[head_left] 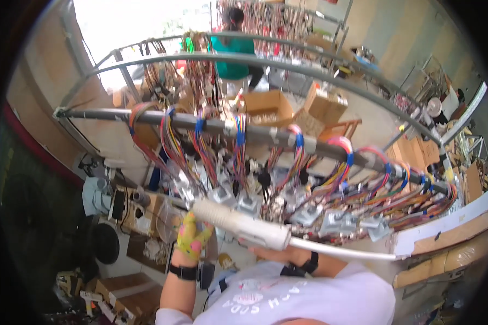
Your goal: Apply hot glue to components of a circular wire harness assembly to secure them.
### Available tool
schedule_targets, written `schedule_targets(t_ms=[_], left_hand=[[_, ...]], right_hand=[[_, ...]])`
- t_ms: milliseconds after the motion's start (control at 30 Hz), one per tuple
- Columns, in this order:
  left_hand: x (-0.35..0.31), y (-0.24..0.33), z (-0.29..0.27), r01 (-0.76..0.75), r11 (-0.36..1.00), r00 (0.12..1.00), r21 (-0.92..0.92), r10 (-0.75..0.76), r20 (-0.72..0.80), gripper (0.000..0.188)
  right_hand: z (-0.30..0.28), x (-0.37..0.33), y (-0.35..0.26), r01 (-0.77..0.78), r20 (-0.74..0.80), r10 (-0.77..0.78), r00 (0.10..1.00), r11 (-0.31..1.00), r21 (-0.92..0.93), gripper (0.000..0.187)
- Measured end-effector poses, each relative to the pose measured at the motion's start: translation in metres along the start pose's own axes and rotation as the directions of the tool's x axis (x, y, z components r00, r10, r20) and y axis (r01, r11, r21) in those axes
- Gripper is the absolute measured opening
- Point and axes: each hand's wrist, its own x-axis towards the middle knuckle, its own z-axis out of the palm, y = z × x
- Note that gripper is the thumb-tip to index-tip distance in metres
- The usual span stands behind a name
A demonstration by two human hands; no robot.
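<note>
A beige plastic tool body (244, 225), ribbed at its left end and with a white cord or rod at its right end, crosses the picture close in front of me. My left hand (191, 238), in a yellow patterned glove, is just below its left end. Its fingers point up and apart, and I see nothing held in them. My right hand (274, 253) is bare and lies under the tool's right half, which hides most of its fingers; whether it grips the tool I cannot tell. Bundles of coloured wires (246, 162) hang beyond both hands.
A grey metal rail (265, 132) carries several wire bundles tied with blue tape, their ends among grey-white connectors (307, 215). Cardboard boxes (268, 105) stand behind. A person in a green top (233, 57) is farther back. A dark round disc (106, 242) is at left.
</note>
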Motion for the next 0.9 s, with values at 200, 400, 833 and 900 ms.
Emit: schedule_targets(t_ms=[200,400,833,900], left_hand=[[0.004,-0.034,0.018,0.333,0.694,0.935,-0.638,-0.328,0.133,0.036],[0.005,-0.007,0.019,0.294,0.855,0.954,-0.428,-0.289,0.076,0.029],[0.013,-0.013,0.025,0.352,0.635,0.911,-0.688,-0.4,0.098,0.017],[0.011,-0.026,0.026,0.378,0.592,0.893,-0.712,-0.436,0.111,0.017]], right_hand=[[-0.001,0.004,-0.006,0.308,-0.19,-0.308,0.932,0.951,-0.03,0.042],[-0.001,0.001,0.011,0.242,-0.153,-0.255,0.955,0.965,-0.097,0.053],[-0.006,0.005,0.004,0.234,-0.065,-0.241,0.968,0.967,-0.105,0.044],[-0.006,0.005,0.005,0.239,-0.055,-0.246,0.968,0.964,-0.114,0.044]])
